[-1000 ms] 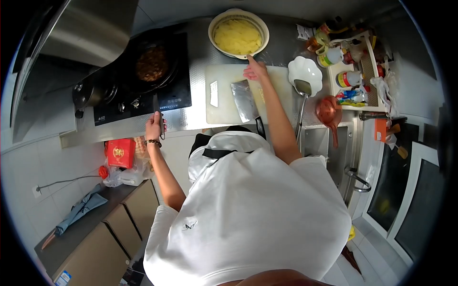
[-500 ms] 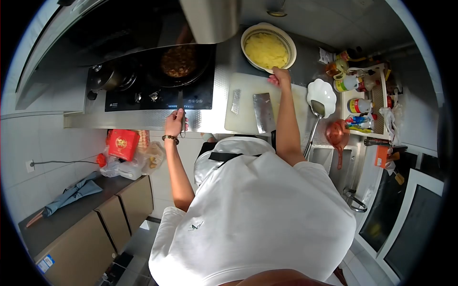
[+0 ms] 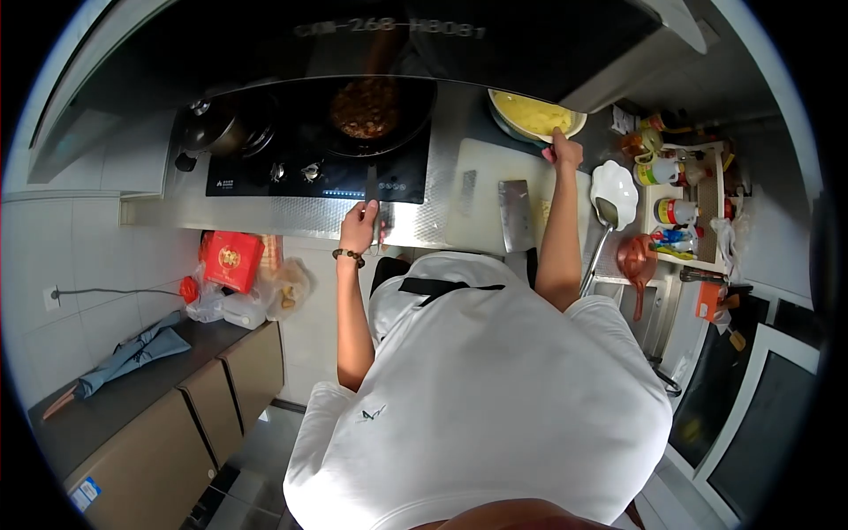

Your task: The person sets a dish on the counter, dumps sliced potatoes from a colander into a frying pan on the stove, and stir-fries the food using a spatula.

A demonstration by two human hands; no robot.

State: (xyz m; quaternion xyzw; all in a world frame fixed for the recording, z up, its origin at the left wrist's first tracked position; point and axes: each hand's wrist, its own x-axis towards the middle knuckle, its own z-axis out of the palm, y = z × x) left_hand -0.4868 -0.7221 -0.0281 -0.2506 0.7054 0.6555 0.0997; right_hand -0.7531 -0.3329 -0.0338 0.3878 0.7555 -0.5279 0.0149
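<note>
Clock directions run from the middle of the view. A second ago the right hand [image 3: 565, 152] met the rim of the pale colander [image 3: 515, 127] with little more than an extended finger; now it pinches that rim, thumb on top, at 1 o'clock. The left hand [image 3: 358, 228], at 11 o'clock, is wrapped around the handle [image 3: 372, 181] of the frying pan [image 3: 415, 126] just as before. The two hands are well apart. The view has swung, so the range hood [image 3: 495, 53] at 12 o'clock now cuts off the far side of the colander, which was whole half a second ago.

Brown food lies in the pan on the hob [image 3: 238, 181], yellow food in the colander. A pot [image 3: 203, 132] stands at 10 o'clock. On the desk [image 3: 291, 210], at 2 o'clock, the cleaver [image 3: 514, 216] lies on the cutting board [image 3: 481, 208]; the right forearm [image 3: 558, 238] crosses the board and hides part of it. Beyond the forearm sits a white dish [image 3: 616, 190] with a ladle [image 3: 606, 212] resting in it. A copper-coloured dipper [image 3: 638, 252] is at 3 o'clock, a red box [image 3: 233, 261] at 9.
</note>
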